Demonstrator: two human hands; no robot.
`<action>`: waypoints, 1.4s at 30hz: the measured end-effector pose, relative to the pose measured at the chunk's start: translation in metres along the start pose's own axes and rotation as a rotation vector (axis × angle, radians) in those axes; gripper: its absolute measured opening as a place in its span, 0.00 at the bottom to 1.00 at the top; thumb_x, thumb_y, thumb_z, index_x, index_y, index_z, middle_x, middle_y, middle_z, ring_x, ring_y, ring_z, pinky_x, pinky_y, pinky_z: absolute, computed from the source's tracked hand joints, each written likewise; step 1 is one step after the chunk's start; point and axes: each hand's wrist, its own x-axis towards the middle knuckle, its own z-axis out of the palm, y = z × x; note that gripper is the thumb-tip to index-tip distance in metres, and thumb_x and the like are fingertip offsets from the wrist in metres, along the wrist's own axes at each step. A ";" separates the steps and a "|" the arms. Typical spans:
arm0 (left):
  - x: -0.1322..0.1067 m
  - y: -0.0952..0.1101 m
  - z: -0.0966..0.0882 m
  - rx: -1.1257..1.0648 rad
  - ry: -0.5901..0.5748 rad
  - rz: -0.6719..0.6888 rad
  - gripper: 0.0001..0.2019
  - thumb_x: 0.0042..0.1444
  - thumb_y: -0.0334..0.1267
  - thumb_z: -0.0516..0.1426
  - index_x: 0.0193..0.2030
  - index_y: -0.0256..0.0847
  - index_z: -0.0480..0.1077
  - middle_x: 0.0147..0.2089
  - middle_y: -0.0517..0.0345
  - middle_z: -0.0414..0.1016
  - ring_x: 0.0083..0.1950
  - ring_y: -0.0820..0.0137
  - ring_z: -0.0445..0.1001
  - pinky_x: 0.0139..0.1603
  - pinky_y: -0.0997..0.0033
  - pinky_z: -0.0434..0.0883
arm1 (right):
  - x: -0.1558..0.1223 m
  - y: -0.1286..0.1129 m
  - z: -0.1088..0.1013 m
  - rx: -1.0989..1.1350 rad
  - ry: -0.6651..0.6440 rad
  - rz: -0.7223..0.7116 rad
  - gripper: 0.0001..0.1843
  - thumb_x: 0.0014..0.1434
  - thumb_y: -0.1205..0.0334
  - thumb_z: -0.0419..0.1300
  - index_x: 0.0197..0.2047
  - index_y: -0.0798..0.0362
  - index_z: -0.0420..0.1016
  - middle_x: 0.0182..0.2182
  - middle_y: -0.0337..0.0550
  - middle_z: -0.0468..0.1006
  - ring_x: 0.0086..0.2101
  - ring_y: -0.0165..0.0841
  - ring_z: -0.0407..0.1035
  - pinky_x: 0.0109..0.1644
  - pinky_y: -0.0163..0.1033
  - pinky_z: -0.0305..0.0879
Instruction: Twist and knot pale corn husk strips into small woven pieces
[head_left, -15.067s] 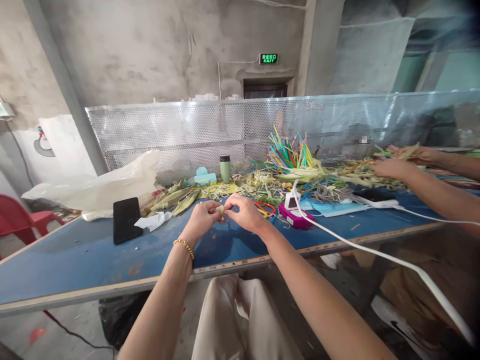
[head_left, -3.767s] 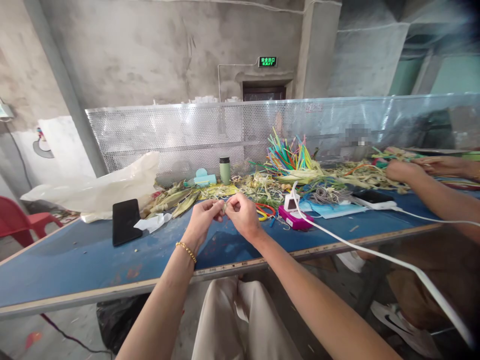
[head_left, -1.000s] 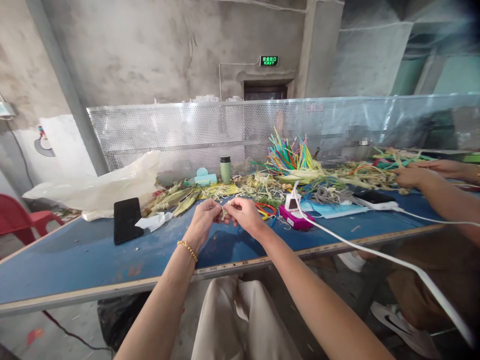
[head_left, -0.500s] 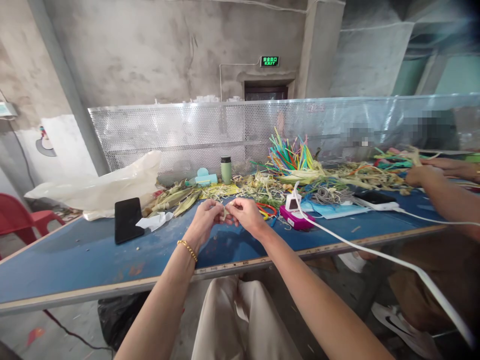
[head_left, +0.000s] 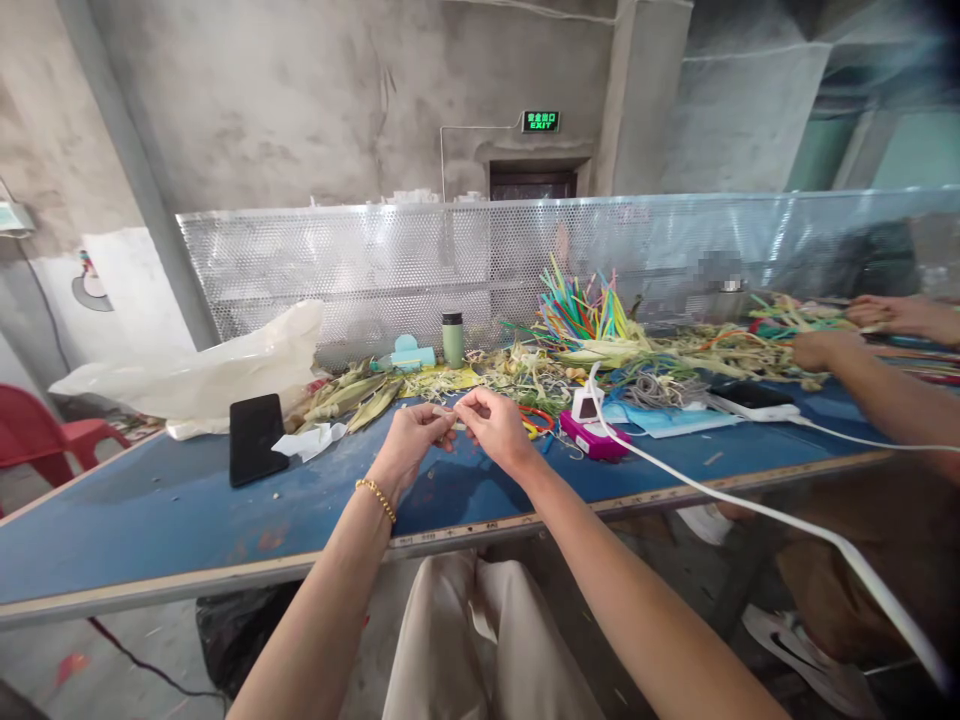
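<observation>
My left hand (head_left: 411,442) and my right hand (head_left: 492,427) meet just above the blue table (head_left: 150,520), fingertips pinched together. Between them is a small pale strip of dried husk (head_left: 448,418), gripped from both sides. My left wrist wears a gold bead bracelet (head_left: 373,494). A heap of dried husks and straw (head_left: 517,372) lies right behind my hands, with a bundle of coloured strips (head_left: 581,310) standing up farther back.
A black phone (head_left: 253,437) and crumpled paper (head_left: 311,440) lie to the left, a white plastic bag (head_left: 202,370) behind them. A green flask (head_left: 451,339) stands by the perforated metal screen (head_left: 375,270). A pink device (head_left: 592,430) trails a white cable. Another person's hands (head_left: 821,350) work at right.
My hands have risen a little and drawn the husk strip out between the fingertips. The other person's hands have shifted among the husks at the right.
</observation>
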 end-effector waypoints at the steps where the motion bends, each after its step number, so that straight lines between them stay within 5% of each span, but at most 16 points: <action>1: 0.000 0.000 0.000 0.005 -0.006 -0.001 0.14 0.44 0.45 0.68 0.25 0.34 0.74 0.23 0.57 0.74 0.22 0.74 0.70 0.27 0.72 0.66 | 0.000 0.000 0.000 -0.006 0.007 -0.011 0.09 0.57 0.56 0.59 0.30 0.52 0.71 0.21 0.38 0.73 0.21 0.30 0.67 0.25 0.34 0.64; 10: 0.000 0.000 -0.001 -0.031 -0.039 -0.033 0.15 0.41 0.45 0.70 0.27 0.33 0.76 0.26 0.53 0.78 0.24 0.70 0.74 0.30 0.70 0.68 | 0.001 0.000 -0.001 -0.026 0.048 0.020 0.09 0.58 0.56 0.58 0.31 0.52 0.71 0.21 0.38 0.73 0.22 0.31 0.67 0.28 0.35 0.65; 14: 0.002 0.001 -0.006 -0.172 0.115 -0.084 0.19 0.36 0.45 0.72 0.30 0.34 0.76 0.30 0.50 0.81 0.31 0.66 0.79 0.34 0.70 0.69 | 0.000 -0.003 -0.002 -0.119 0.184 0.001 0.12 0.61 0.52 0.56 0.32 0.52 0.71 0.21 0.41 0.73 0.23 0.33 0.68 0.29 0.36 0.63; 21: 0.005 -0.001 -0.009 -0.223 0.209 -0.065 0.21 0.34 0.44 0.74 0.33 0.34 0.78 0.30 0.52 0.80 0.30 0.72 0.74 0.35 0.71 0.68 | -0.004 -0.009 0.006 -0.178 -0.102 -0.019 0.21 0.60 0.51 0.58 0.19 0.53 0.69 0.15 0.38 0.67 0.22 0.30 0.62 0.27 0.34 0.54; 25: 0.004 -0.001 -0.005 -0.185 0.156 -0.040 0.19 0.35 0.42 0.74 0.33 0.33 0.79 0.32 0.51 0.81 0.33 0.70 0.75 0.39 0.69 0.70 | -0.005 -0.010 0.006 -0.153 -0.109 0.011 0.17 0.57 0.57 0.58 0.20 0.54 0.70 0.16 0.38 0.69 0.22 0.29 0.63 0.28 0.33 0.55; 42: 0.005 0.002 -0.007 -0.275 0.275 -0.038 0.18 0.35 0.38 0.73 0.34 0.33 0.79 0.30 0.50 0.82 0.35 0.65 0.79 0.47 0.63 0.74 | -0.005 -0.016 0.004 -0.154 -0.090 0.032 0.11 0.51 0.66 0.58 0.19 0.51 0.66 0.14 0.35 0.67 0.21 0.30 0.63 0.28 0.34 0.57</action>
